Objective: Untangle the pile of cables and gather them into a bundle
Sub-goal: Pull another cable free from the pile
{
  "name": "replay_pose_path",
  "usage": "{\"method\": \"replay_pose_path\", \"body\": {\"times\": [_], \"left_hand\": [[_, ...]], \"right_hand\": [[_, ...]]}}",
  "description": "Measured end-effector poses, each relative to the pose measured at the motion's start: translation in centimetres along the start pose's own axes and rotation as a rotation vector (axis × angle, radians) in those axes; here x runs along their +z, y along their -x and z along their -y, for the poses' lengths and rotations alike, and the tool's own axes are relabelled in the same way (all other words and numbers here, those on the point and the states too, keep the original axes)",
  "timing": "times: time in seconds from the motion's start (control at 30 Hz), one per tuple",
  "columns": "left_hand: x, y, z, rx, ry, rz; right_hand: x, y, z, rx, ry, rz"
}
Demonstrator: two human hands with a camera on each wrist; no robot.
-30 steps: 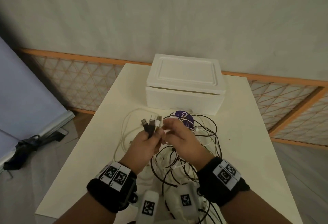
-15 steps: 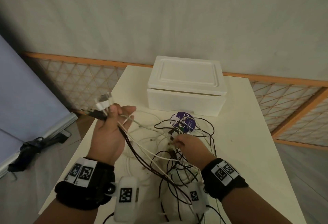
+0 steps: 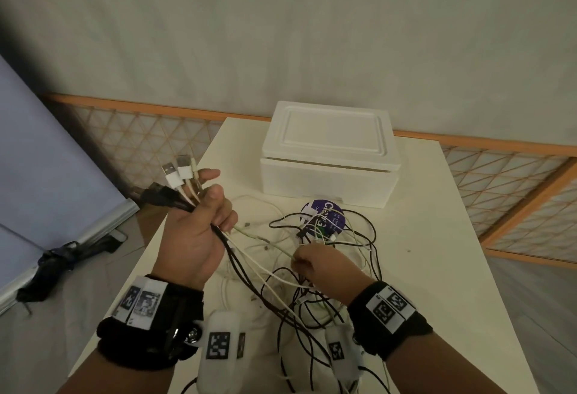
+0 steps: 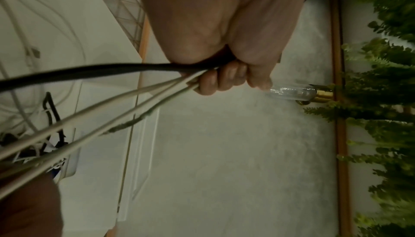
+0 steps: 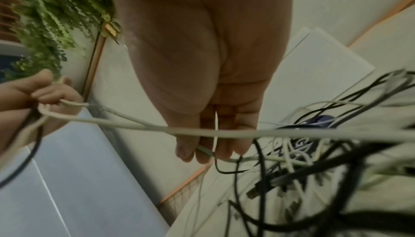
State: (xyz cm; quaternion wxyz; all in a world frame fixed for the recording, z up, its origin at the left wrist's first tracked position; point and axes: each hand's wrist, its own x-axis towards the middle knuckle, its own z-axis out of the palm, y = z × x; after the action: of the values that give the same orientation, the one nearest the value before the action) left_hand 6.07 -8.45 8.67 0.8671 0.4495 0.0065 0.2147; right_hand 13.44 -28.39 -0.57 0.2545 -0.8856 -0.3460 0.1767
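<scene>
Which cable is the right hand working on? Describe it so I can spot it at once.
Start at the white foam box on the table; in front of it lies the cable tangle. The right hand pinches one thin strand there, running taut to the left hand. It is the pale green cable; its neighbours are white or black.

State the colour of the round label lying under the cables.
The round label is purple with white lettering; clearest in the head view.

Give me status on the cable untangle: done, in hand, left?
Done: several plug ends are gathered in the left hand. In hand: the right hand pinches a pale green cable running from that fist. Left: the tangle still sprawls on the table; no bundle yet.
</scene>
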Motion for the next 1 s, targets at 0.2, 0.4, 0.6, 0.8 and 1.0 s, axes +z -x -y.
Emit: {"method": "replay_pose_path", "body": {"times": [0.2,0.4,0.6,0.8,1.0], "left_hand": [[-0.6,0.0,-2.3,0.041,0.137,-0.044],[-1.6,0.1,-1.9,0.054,0.069,-0.083],[-0.7,0.9,1.9,-0.061,-0.281,-0.161],[2.0,1.6,5.4,-0.302,-0.773,0.095],[3.1,1.4,6.0,-0.299,-0.714,-0.049]], "right_hand": [[0.6,0.6,-3.3,0.156,0.143,0.037],[-1.5,0.4,-2.8,0.165,-0.033,-0.200],[-4.4,0.3,1.0,0.012,-0.278,-0.381],[-4.7,0.5,3.3,-0.341,-0.157,-0.606],[-3.7,0.9,3.0,-0.176,-0.415,-0.488]]}}
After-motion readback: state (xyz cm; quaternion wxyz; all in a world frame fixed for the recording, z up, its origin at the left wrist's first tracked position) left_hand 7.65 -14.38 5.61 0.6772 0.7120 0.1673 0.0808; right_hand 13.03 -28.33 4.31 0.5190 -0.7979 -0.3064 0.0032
